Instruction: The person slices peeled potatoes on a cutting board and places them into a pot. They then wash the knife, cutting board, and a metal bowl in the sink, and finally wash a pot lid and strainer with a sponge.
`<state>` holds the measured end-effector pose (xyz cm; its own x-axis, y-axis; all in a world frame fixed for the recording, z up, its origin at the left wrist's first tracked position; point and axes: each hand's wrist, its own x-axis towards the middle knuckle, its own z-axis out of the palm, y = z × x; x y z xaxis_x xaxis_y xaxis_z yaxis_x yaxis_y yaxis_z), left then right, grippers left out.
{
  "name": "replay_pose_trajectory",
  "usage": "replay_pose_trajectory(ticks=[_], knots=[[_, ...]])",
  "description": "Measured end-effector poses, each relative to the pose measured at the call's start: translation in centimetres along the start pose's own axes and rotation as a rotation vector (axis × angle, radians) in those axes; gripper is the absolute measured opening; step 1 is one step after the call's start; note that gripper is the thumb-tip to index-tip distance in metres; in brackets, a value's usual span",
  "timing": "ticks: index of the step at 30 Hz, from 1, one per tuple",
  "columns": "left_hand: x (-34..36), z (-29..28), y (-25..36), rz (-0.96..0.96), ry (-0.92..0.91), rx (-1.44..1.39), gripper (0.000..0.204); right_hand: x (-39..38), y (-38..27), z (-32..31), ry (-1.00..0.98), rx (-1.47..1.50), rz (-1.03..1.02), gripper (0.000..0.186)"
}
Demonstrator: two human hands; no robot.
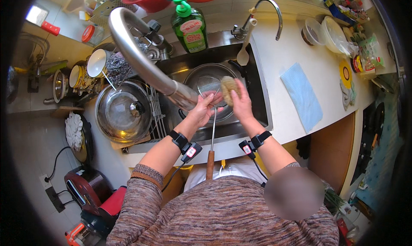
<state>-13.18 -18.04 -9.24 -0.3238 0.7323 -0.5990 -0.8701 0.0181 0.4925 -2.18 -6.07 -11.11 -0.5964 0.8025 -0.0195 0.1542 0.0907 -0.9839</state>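
Note:
My left hand (201,110) is closed at the near edge of a wire skimmer (213,132), where its mesh head meets the metal rod. The skimmer's wooden handle points toward my body, over the counter's front edge. In my right hand (243,103) is a tan, rough scrubbing pad (229,90), held against or just beside the mesh; contact is hard to make out. Below both hands a round metal pan (197,71) sits in the dark sink (262,104). The curved metal faucet (148,66) reaches over the sink, its spout end next to my left hand.
A glass-lidded pot (113,111) stands left of the sink, near bowls (98,62) and steel wool (121,67). Behind are a green soap bottle (190,29) and a thin tap (277,21). A pale spoon (244,53) leans at the sink's back; a blue cloth (302,96) lies right.

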Motion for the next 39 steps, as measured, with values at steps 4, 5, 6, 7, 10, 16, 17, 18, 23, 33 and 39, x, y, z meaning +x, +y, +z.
replay_pose_trajectory(ticks=[4, 5, 6, 7, 10, 16, 17, 18, 23, 33, 39], knots=[[0.2, 1.6, -0.7, -0.014, -0.016, 0.212, 0.017, 1.3, -0.6, 0.1, -0.017, -0.424, -0.545, 0.029], [0.0, 1.8, -0.8, -0.009, -0.07, 0.235, 0.017, 2.4, -0.7, -0.1, -0.021, -0.35, -0.408, 0.028], [-0.2, 2.1, -0.9, -0.032, -0.096, 0.257, 0.017, 3.6, -0.8, -0.3, -0.028, -0.283, -0.326, 0.027], [-0.4, 2.2, -0.9, -0.045, -0.071, 0.298, 0.017, 4.4, -1.0, -0.5, -0.036, -0.217, -0.189, 0.026], [-1.3, 2.5, -0.9, -0.028, -0.084, 0.292, 0.017, 4.7, -2.1, -0.7, -0.031, -0.195, -0.257, 0.019], [-3.6, 2.7, -1.8, 0.023, 0.042, 0.477, 0.013, 3.4, -4.5, 0.5, -0.303, -0.251, -0.665, 0.018], [-4.1, 2.6, -2.2, 0.027, 0.035, 0.483, 0.012, 4.1, -4.8, 0.6, -0.302, -0.217, -0.44, 0.017], [-4.6, 2.4, -2.5, 0.008, 0.036, 0.476, 0.011, 4.8, -5.1, 0.7, -0.325, -0.202, -0.205, 0.017], [-6.3, 1.2, -2.9, 0.075, 0.165, 0.571, 0.015, 2.3, -5.9, 2.0, -0.391, -0.135, -0.474, 0.014], [-9.5, 1.1, -1.4, 0.159, 0.185, 0.365, 0.027, 3.9, -1.1, 2.4, -0.387, 0.324, 0.498, 0.03], [-9.2, 0.6, -0.7, 0.086, 0.299, 0.272, 0.031, -2.6, -4.0, 2.8, -0.176, -0.065, -0.388, 0.028]])
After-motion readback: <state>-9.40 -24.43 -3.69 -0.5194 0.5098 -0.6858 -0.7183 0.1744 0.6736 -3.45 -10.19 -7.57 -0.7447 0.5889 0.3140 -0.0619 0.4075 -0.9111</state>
